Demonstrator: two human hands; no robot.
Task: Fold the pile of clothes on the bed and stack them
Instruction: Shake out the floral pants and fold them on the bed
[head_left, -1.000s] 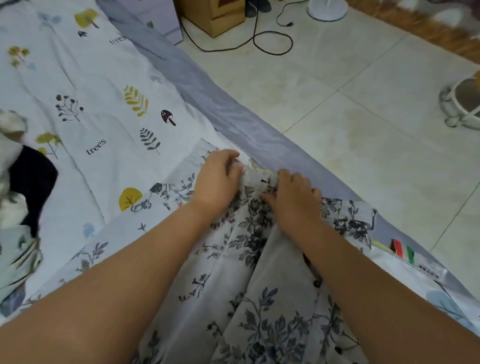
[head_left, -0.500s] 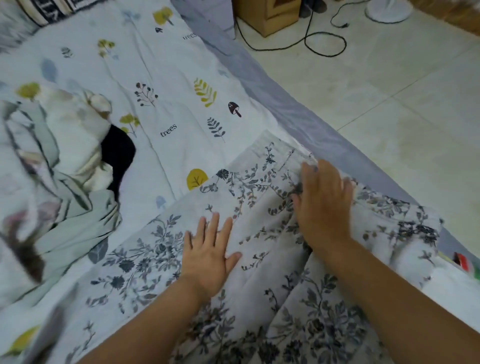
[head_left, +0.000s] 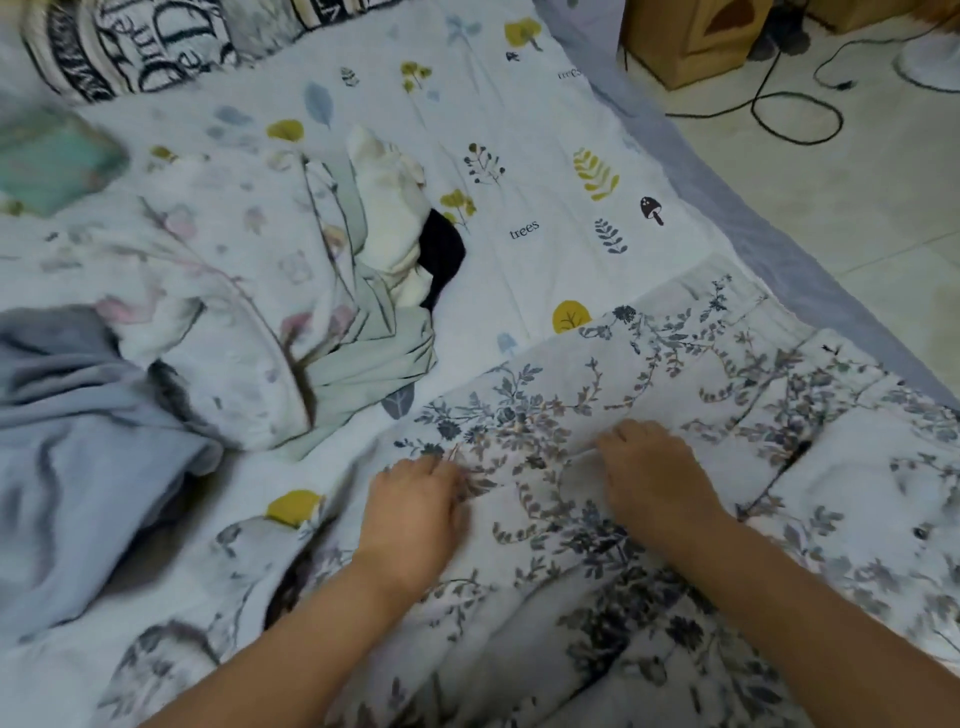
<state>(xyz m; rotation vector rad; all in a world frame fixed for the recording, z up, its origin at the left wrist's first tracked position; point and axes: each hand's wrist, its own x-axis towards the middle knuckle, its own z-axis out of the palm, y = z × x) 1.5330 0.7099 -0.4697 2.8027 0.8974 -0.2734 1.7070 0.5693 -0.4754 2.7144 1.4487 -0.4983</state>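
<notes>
A white garment with a dark blue floral print (head_left: 675, 374) lies spread on the bed at the lower right. My left hand (head_left: 410, 514) has its fingers curled at the garment's left edge and pinches the fabric. My right hand (head_left: 654, 478) sits a little to the right on the same garment, fingers curled into a small fold of the cloth. The pile of unfolded clothes (head_left: 260, 322) is heaped to the left, with a pale green piece, a white piece (head_left: 389, 208) and a black piece (head_left: 444, 249). A grey-blue garment (head_left: 78, 441) lies at the far left.
The bed sheet (head_left: 545, 171) is white with leaf prints. The bed's edge runs diagonally on the right, with tiled floor (head_left: 857, 218) beyond. A lettered pillow (head_left: 130, 47) is at the top left. A cardboard box (head_left: 691, 36) and a black cable (head_left: 795, 109) are on the floor.
Both hands moved from the garment's far end back toward me and to the left. They went from lying flat on the cloth to curled fingers on it. The view swung left.
</notes>
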